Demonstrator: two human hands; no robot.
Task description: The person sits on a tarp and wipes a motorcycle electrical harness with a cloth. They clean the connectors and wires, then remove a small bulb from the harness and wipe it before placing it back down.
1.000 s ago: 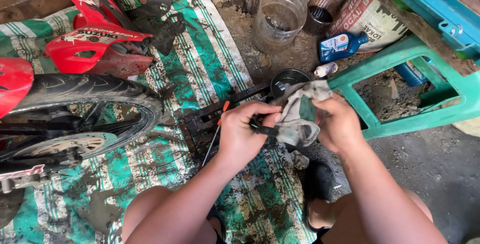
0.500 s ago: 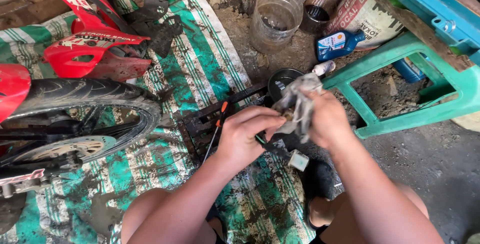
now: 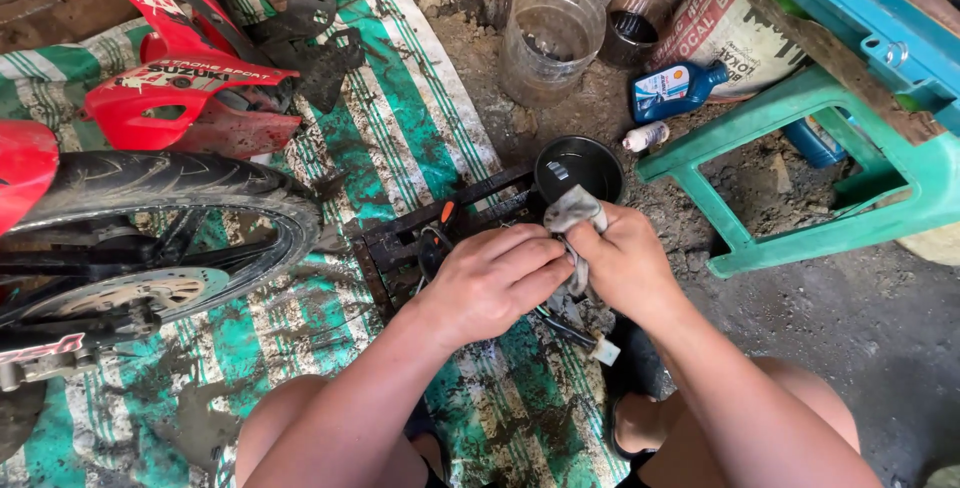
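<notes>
**Two hands, a grey rag, a black metal part**

Seen from above: left hand [image 3: 495, 283] curled over a black metal frame [image 3: 440, 233] lying on a green striped tarp [image 3: 390, 148]. Right hand [image 3: 625, 268] closed tight around a dirty grey rag [image 3: 573, 210], pressed beside the left. Just beyond, a black round bowl [image 3: 580, 166]; at left, a motorcycle wheel [image 3: 150, 198].

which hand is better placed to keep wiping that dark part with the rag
Right, most likely. The right hand already grips the grey rag, bunched against the dark part. The left hand is closed over that part, steadying it above the striped mat, so it seems better left as the brace.
</notes>
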